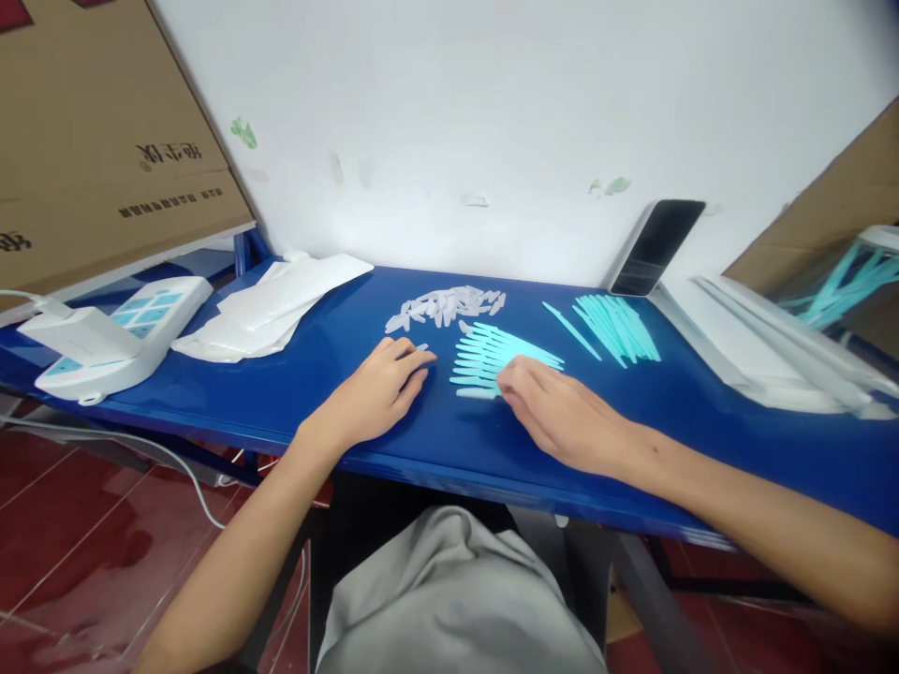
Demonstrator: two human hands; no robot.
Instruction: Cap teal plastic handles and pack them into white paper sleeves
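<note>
My left hand [383,388] rests low over the blue table, its fingers bent and the thumb apart from the index finger. A small whitish piece [422,347] shows right at its fingertips; whether they touch it I cannot tell. Beyond lies a loose pile of small translucent white pieces [446,305]. My right hand [548,402] is closed in a pinch at the near right end of a fanned row of slim turquoise sticks [484,351]. Its fingertips meet the end of the nearest stick [478,393] and hide part of the row.
More turquoise sticks [618,328] lie to the right, below a phone [656,248] leaning on the wall. White packaging [281,304] and a power strip [151,314] with a charger lie left. At right are white sleeves [744,346] and a clear bag [843,281] of sticks.
</note>
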